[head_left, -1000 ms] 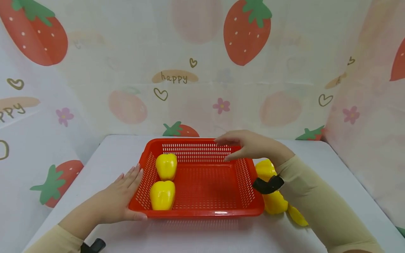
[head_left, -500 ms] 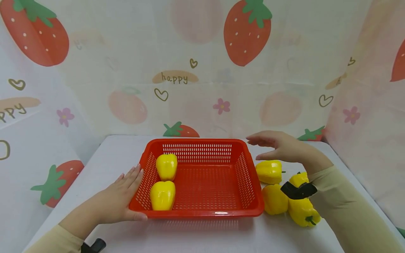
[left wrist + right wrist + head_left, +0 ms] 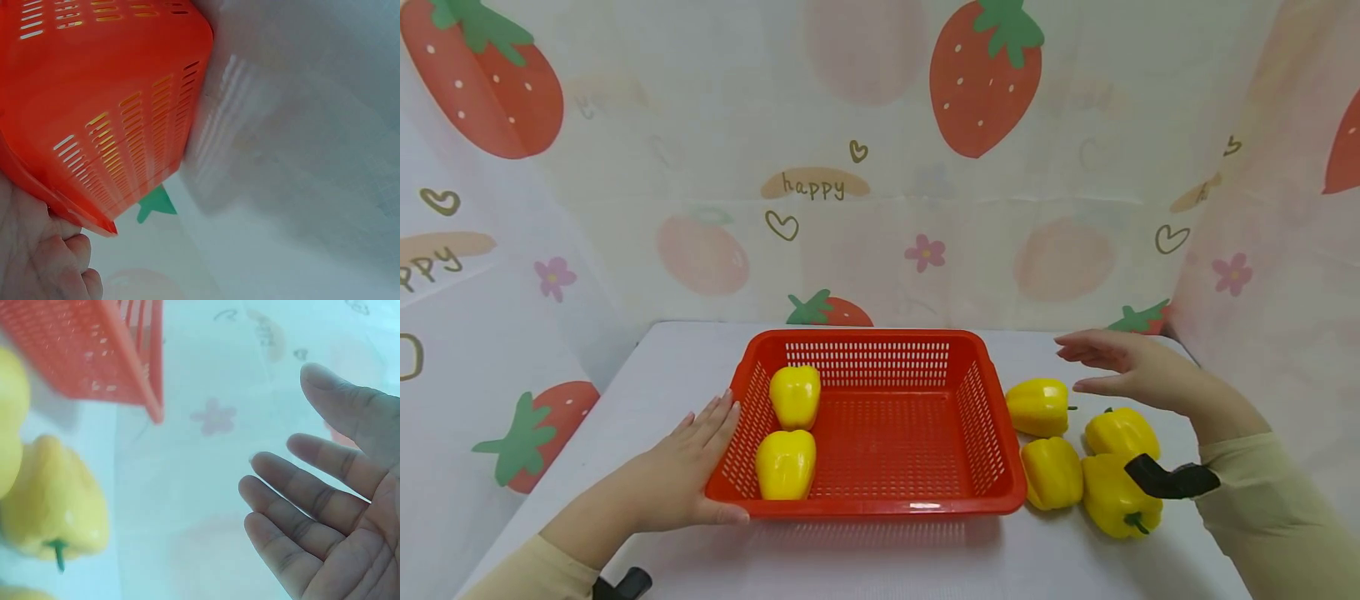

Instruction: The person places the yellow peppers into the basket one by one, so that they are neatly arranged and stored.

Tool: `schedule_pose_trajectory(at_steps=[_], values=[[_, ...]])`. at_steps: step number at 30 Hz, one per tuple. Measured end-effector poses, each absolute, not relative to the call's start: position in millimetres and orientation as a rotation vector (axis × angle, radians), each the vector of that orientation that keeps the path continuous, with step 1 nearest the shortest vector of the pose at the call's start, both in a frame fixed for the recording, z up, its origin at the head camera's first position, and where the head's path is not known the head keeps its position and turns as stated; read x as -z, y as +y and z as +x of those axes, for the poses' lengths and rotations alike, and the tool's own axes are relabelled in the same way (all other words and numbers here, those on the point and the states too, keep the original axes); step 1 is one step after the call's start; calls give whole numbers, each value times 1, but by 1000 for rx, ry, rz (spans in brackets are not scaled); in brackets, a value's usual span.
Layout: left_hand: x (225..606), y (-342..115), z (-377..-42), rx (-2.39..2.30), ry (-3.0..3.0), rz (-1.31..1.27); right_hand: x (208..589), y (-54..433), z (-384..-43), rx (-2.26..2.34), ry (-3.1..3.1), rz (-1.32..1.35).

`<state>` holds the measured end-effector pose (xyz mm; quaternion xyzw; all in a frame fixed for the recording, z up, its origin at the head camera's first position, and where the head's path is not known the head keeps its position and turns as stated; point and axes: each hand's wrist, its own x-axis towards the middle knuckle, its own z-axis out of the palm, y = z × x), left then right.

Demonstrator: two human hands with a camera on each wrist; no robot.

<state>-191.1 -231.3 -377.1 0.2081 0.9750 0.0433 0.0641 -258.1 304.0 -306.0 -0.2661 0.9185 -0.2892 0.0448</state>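
White table (image 3: 880, 562), patterned walls (image 3: 880, 208) — your left hand (image 3: 681, 473), fingers straight, touches the basket (image 3: 887, 506); your right hand (image 3: 1131, 367) hovers wide near peppers (image 3: 1051, 473).

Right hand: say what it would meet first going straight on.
Probably the red basket, at its far right corner, though the right hand looks raised and may pass over it; depth is unclear.

Pepper (image 3: 1112, 496) partly behind strap (image 3: 1172, 481), sleeves (image 3: 1277, 521) cut off; basket (image 3: 94, 87) cropped in wrist views
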Motion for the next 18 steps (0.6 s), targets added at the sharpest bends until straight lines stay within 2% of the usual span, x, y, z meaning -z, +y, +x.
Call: schedule_pose_trajectory(at_steps=[7,18], values=[[376,-231,-190,-155,2927,608,323,336,-253,930,2832,-763],[378,-231,-191,-150,2930,615,342,374,-247,876,2826,-477]])
